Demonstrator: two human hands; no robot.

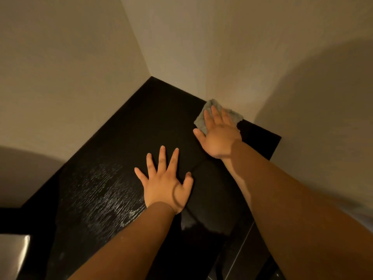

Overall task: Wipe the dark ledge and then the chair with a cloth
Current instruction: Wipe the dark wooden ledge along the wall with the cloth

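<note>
Looking down from our head, we see a dark ledge (141, 122) in a corner where pale walls (70, 67) meet. Our right hand (217, 134) lies flat on a grey cloth (199, 119). The cloth sits far back on the ledge, right where the ledge meets the wall on the right. The fingers are straight and a little spread. They press down on the cloth and do not curl round it. The cloth peeks out past the fingertips and beside the thumb.

Our left hand (164, 182) lies flat on the bare ledge, nearer to us and to the left of the right hand. Its fingers are straight and spread wide, and it holds nothing. The two hands are near but do not touch. A thin dark band (175, 196) goes round the left wrist.

Pale shiny streaks (101, 190) show on the ledge beside the left hand. A shiny grey thing (12, 253) shows in the bottom left corner. We cannot tell what it is.
</note>
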